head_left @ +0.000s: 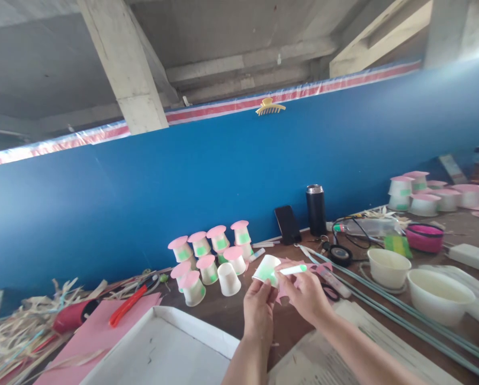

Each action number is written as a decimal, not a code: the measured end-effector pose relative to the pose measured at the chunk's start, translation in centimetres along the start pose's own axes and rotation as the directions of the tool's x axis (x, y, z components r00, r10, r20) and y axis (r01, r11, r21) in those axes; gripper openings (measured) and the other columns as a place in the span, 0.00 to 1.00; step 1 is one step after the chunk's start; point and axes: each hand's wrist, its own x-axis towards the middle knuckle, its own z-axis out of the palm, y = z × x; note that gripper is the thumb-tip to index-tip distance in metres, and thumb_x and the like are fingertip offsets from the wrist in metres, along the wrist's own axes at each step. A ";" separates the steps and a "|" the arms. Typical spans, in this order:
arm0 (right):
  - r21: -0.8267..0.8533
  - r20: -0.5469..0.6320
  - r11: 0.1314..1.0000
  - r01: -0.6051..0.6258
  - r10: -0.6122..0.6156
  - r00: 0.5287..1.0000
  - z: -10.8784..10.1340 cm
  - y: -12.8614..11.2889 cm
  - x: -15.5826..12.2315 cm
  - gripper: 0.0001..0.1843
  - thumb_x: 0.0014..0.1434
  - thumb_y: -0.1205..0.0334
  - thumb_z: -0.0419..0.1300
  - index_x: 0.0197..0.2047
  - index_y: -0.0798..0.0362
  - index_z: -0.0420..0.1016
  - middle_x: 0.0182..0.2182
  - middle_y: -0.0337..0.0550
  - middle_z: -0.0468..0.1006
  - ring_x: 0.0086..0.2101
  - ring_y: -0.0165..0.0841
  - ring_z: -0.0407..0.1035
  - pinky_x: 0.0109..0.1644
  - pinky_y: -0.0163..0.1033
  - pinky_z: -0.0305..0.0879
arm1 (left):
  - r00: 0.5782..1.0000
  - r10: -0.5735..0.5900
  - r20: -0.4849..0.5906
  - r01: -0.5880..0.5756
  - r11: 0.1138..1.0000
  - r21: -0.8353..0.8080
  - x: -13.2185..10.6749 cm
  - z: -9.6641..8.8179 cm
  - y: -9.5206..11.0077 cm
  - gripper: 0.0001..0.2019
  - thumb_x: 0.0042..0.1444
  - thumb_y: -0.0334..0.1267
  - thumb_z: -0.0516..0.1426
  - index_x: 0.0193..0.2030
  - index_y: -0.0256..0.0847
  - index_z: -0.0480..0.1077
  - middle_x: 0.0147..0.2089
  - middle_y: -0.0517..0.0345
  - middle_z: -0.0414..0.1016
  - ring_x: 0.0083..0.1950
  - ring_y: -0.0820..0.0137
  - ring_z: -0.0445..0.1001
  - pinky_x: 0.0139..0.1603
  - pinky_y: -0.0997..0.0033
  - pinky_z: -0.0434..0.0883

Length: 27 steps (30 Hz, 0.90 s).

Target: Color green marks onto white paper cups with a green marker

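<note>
A white paper cup (265, 266) with a green patch on its side is tilted in my left hand (259, 307), whose fingers wrap its lower part. My right hand (309, 294) grips a white marker (291, 270) with a green end, held close against the cup's side. Just left of the hands, a plain white cup (228, 279) stands upside down on the table. Behind it are several upturned cups (209, 270) with pink paper discs on top and green patches, some stacked. Pink paper scraps lie under my hands.
A shallow white box (162, 347) and pink sheets (98, 326) with a red-handled tool (129, 305) lie at left. A black bottle (316, 211) and a phone (288, 224) stand by the blue partition (223, 176). White bowls (440, 294) and blue-grey tubes (408, 326) lie at right.
</note>
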 end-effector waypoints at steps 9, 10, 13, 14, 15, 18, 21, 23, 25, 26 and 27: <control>-0.073 -0.081 0.997 -0.021 0.015 0.997 0.2 0.2 0.1 0.15 0.61 0.54 0.51 0.36 0.53 0.74 0.31 0.46 0.78 0.35 0.36 0.71 0.43 0.40 0.64 | 1.000 -0.001 -0.018 0.002 0.999 0.038 0.1 -0.1 -0.4 0.11 0.44 0.36 0.64 0.37 0.37 0.76 0.37 0.53 0.76 0.36 0.73 0.73 0.39 0.77 0.69; -0.077 -0.046 0.997 -0.026 0.023 0.999 0.2 0.1 0.0 0.15 0.61 0.54 0.51 0.36 0.53 0.74 0.31 0.46 0.78 0.33 0.35 0.71 0.41 0.39 0.65 | 1.000 0.004 -0.018 -0.003 0.999 0.037 0.1 -0.1 -0.4 0.11 0.44 0.36 0.64 0.36 0.37 0.76 0.37 0.53 0.76 0.37 0.72 0.73 0.39 0.76 0.69; -0.099 0.019 0.995 -0.006 0.008 1.000 0.4 -0.2 -0.2 0.15 0.60 0.54 0.51 0.34 0.52 0.74 0.29 0.44 0.78 0.29 0.33 0.69 0.38 0.37 0.64 | 1.000 0.014 0.002 -0.014 1.000 0.021 0.1 0.0 -0.3 0.11 0.44 0.36 0.63 0.38 0.38 0.75 0.39 0.53 0.76 0.40 0.70 0.73 0.42 0.75 0.69; -0.111 0.008 0.994 0.003 -0.002 1.000 0.4 -0.2 -0.2 0.15 0.60 0.54 0.51 0.33 0.52 0.74 0.28 0.44 0.77 0.29 0.33 0.69 0.38 0.38 0.64 | 1.000 0.014 0.005 -0.014 1.000 0.020 0.1 0.0 -0.2 0.12 0.45 0.36 0.63 0.38 0.38 0.75 0.39 0.53 0.76 0.40 0.70 0.73 0.42 0.75 0.69; -0.122 -0.021 0.993 0.006 -0.008 1.000 0.4 -0.1 -0.1 0.15 0.60 0.54 0.51 0.33 0.52 0.74 0.27 0.44 0.77 0.30 0.34 0.69 0.39 0.38 0.64 | 1.000 0.011 0.001 -0.011 1.000 0.023 0.1 0.0 -0.2 0.12 0.44 0.36 0.63 0.38 0.38 0.75 0.39 0.53 0.76 0.39 0.71 0.73 0.41 0.76 0.68; -0.135 -0.132 0.991 -0.025 0.007 0.991 0.2 0.2 0.0 0.15 0.60 0.55 0.50 0.35 0.52 0.74 0.29 0.45 0.78 0.32 0.35 0.70 0.41 0.39 0.63 | 1.000 0.000 -0.024 0.002 0.999 0.048 0.1 0.1 -0.2 0.11 0.43 0.36 0.64 0.35 0.37 0.75 0.36 0.54 0.75 0.33 0.75 0.72 0.36 0.78 0.68; -0.104 -0.109 0.994 -0.038 0.027 0.994 0.0 0.2 0.0 0.14 0.60 0.54 0.51 0.36 0.52 0.74 0.30 0.44 0.78 0.31 0.34 0.70 0.39 0.38 0.64 | 1.000 -0.001 -0.018 0.002 0.998 0.057 0.1 0.1 -0.3 0.11 0.43 0.37 0.64 0.34 0.36 0.75 0.35 0.55 0.75 0.31 0.75 0.71 0.35 0.78 0.67; -0.083 -0.033 0.997 -0.009 0.006 0.999 0.2 0.0 -0.1 0.14 0.61 0.54 0.50 0.36 0.51 0.74 0.30 0.43 0.78 0.29 0.32 0.69 0.38 0.37 0.64 | 1.000 0.007 0.007 -0.007 0.998 0.058 0.1 0.0 -0.3 0.11 0.44 0.37 0.63 0.36 0.37 0.75 0.35 0.55 0.75 0.32 0.74 0.71 0.34 0.78 0.67; -0.100 -0.016 0.995 0.007 -0.009 1.000 0.5 0.0 -0.2 0.14 0.61 0.54 0.50 0.34 0.52 0.74 0.28 0.43 0.77 0.28 0.32 0.68 0.39 0.38 0.63 | 1.000 0.014 0.025 -0.015 0.998 0.058 0.0 0.0 -0.3 0.11 0.45 0.37 0.63 0.37 0.38 0.75 0.36 0.54 0.75 0.34 0.73 0.71 0.35 0.77 0.67; -0.122 -0.042 0.993 -0.001 -0.004 0.999 0.5 0.0 -0.2 0.15 0.60 0.53 0.51 0.32 0.52 0.74 0.26 0.43 0.76 0.28 0.33 0.68 0.39 0.38 0.63 | 1.000 0.014 0.026 -0.016 0.998 0.061 0.0 0.0 -0.2 0.10 0.45 0.37 0.62 0.37 0.39 0.75 0.36 0.54 0.75 0.35 0.73 0.71 0.36 0.77 0.67; -0.142 -0.074 0.990 -0.019 0.008 0.997 0.6 0.0 -0.2 0.16 0.60 0.52 0.51 0.31 0.52 0.73 0.24 0.43 0.75 0.28 0.33 0.68 0.39 0.38 0.63 | 1.000 0.011 0.019 -0.013 0.998 0.067 0.0 0.1 -0.2 0.10 0.45 0.37 0.62 0.36 0.39 0.75 0.36 0.54 0.75 0.35 0.73 0.72 0.36 0.77 0.67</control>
